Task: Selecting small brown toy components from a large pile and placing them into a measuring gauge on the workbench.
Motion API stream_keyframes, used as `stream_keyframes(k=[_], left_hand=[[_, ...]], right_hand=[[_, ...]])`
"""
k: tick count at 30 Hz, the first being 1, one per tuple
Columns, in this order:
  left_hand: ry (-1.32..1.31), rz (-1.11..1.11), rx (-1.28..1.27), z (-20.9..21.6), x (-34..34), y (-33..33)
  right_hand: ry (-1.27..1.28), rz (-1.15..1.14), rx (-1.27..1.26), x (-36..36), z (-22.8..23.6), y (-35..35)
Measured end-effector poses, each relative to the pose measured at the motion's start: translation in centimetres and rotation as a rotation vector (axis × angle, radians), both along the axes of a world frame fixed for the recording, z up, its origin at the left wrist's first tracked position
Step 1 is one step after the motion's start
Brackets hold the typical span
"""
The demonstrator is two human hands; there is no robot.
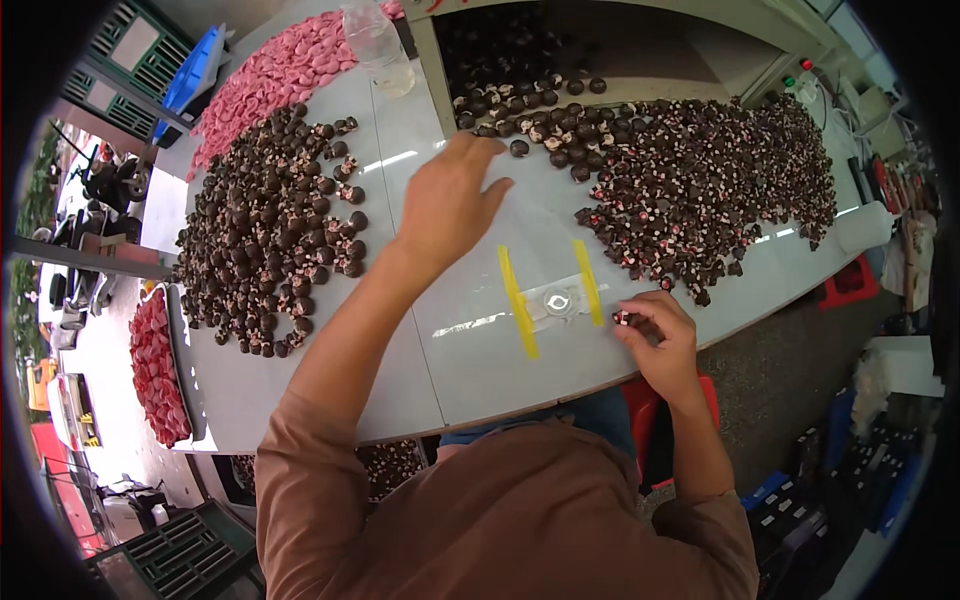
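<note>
your right hand rests at the bench edge, fingers pinched shut on a small dark piece, just right of two yellow tape strips. your left hand reaches ahead, fingers loosely spread and holding nothing, toward the dark pieces heaped beyond its fingertips.

a small factory workshop: heaps of dark small parts and pink caps cover a long worktable.
</note>
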State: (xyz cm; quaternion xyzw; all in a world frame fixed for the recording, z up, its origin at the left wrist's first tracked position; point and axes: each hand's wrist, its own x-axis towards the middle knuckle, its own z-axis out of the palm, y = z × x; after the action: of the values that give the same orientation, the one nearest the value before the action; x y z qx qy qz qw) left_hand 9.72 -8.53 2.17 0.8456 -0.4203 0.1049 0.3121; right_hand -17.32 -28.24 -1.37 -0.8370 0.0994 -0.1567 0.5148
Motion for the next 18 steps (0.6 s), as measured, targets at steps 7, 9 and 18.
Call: stream_keyframes(k=[7, 9, 18], left_hand=[[-0.281, -0.428, 0.279, -2.4, 2.3, -8.3], [-0.253, -0.452, 0.269, -2.3, 2.4, -8.8], [0.49, -0.31, 0.015, -0.7, -1.9, -0.4]], right_hand=[[-0.068, 0.018, -0.003, 0.5, -0.1, 0.3], [-0.082, 0.034, -0.016, 0.3, -0.2, 0.0], [-0.01, 0.036, 0.114, -0.2, -0.7, -0.7]])
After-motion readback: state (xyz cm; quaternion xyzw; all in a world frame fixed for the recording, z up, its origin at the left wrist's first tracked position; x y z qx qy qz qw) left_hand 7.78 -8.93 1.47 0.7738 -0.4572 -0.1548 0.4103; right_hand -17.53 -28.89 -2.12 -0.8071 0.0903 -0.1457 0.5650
